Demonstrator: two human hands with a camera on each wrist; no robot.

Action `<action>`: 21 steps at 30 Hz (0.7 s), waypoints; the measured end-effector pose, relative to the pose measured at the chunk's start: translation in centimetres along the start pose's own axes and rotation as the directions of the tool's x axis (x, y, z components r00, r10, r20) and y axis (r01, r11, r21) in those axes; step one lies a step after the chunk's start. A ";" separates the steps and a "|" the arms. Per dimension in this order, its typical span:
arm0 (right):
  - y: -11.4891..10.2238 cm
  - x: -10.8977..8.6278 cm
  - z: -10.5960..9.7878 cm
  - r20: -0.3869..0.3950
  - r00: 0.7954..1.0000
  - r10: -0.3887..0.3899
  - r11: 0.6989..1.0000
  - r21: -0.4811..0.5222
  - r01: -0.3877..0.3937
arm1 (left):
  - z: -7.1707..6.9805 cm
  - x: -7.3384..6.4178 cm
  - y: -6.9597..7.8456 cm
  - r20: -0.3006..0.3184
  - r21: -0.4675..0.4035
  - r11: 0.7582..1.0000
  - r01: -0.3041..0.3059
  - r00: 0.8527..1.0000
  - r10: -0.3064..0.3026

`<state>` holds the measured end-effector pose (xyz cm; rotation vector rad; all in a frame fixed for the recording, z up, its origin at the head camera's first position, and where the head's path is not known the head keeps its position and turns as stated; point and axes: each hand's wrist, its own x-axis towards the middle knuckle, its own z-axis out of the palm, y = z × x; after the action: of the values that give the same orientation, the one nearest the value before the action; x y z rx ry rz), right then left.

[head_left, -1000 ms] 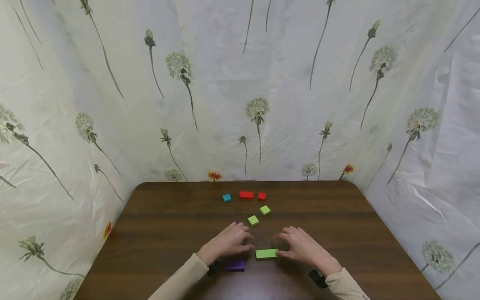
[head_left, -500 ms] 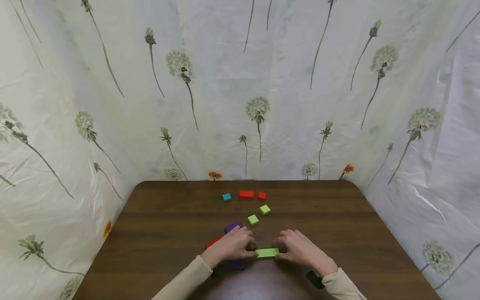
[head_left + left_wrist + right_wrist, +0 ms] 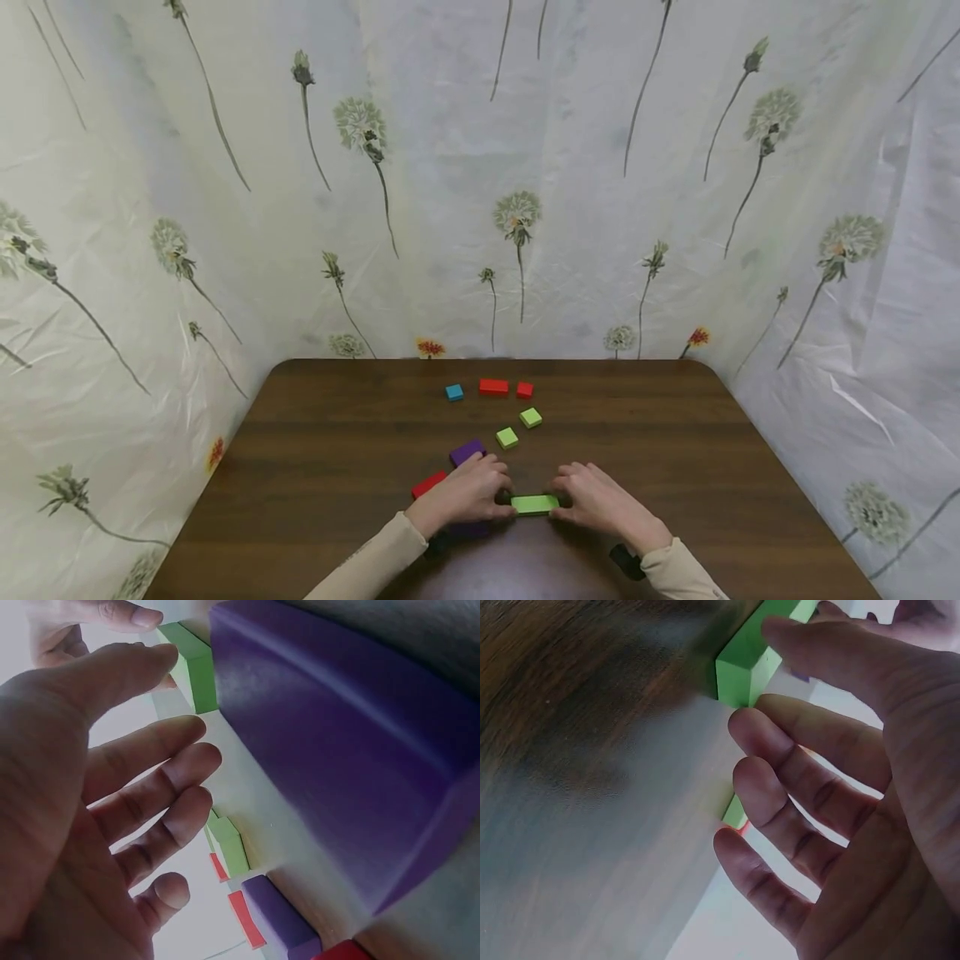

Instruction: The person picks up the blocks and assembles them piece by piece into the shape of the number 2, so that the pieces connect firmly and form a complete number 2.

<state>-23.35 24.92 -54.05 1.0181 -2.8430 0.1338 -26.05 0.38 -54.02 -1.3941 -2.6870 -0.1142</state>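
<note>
A long green block (image 3: 535,505) lies flat on the table between my two hands. My left hand (image 3: 467,492) holds its left end, thumb on the near side and forefinger beyond. At the right end, my right hand (image 3: 606,500) does the same with thumb and forefinger. The other fingers of both hands are bent and hold nothing, as the wrist views show. A large purple block (image 3: 322,742) stands close beside the left hand, mostly covered by that hand in the head view. Just past the left hand are a red block (image 3: 430,484) and another purple block (image 3: 467,452).
Two small green blocks (image 3: 507,437) lie beyond the hands. Farther back sit a blue block (image 3: 454,392), a long red block (image 3: 493,387) and a small red block (image 3: 525,390). A flower-printed curtain (image 3: 420,208) surrounds the dark wooden table (image 3: 637,417).
My left hand has moved right and nearer to the green block's left end, uncovering the red and purple blocks behind it. The right hand has closed in on the right end. The green block stays put.
</note>
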 end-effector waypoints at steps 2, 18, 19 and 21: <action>0.0 0.1 0.0 0.004 1.000 0.000 1.000 0.003 0.000 | 0.1 0.0 0.0 -0.002 0.006 1.000 -0.001 1.000 0.001; -0.1 0.2 0.1 0.025 1.000 0.004 0.999 0.032 -0.005 | 0.4 -0.1 0.0 0.011 0.024 1.000 -0.002 1.000 0.002; -0.1 0.2 0.1 0.025 1.000 0.004 0.999 0.035 -0.005 | 0.4 -0.1 0.1 0.015 0.023 1.000 -0.001 1.000 0.000; -0.1 0.2 0.1 0.028 1.000 0.006 0.999 0.045 -0.007 | 0.4 -0.1 0.2 0.019 0.021 1.000 0.001 1.000 -0.002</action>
<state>-23.44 24.68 -54.14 1.0271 -2.8814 0.1869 -25.90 0.45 -54.39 -1.3941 -2.6965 -0.0726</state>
